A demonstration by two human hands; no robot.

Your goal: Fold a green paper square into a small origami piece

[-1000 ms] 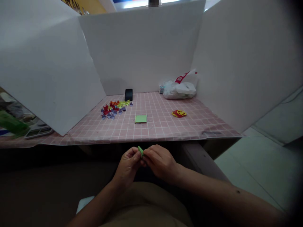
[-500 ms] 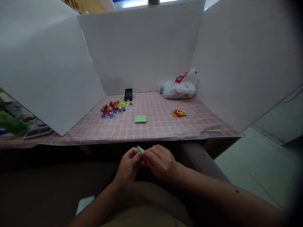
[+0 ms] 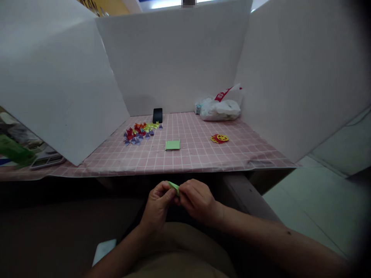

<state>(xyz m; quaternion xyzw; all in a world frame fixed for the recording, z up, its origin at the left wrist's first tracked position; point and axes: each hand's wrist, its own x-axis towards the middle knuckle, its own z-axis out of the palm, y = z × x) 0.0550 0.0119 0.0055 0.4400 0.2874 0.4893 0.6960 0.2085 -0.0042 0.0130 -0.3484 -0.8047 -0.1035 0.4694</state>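
Between my two hands, just short of the table's front edge, is a small folded piece of green paper. My left hand pinches it between thumb and fingers from the left. From the other side, my right hand grips its right end with bent fingers, which hide that part of the paper. A stack of square green paper sheets lies on the table beyond my hands.
A pink checked cloth covers the table. Folded paper pieces in several colours lie left, near a black phone. Yellow and red cut-outs and a white plastic bag are right. White panels surround the table.
My right hand has shifted slightly right and down, and a bit more of the green paper shows between the hands. My left hand still pinches it.
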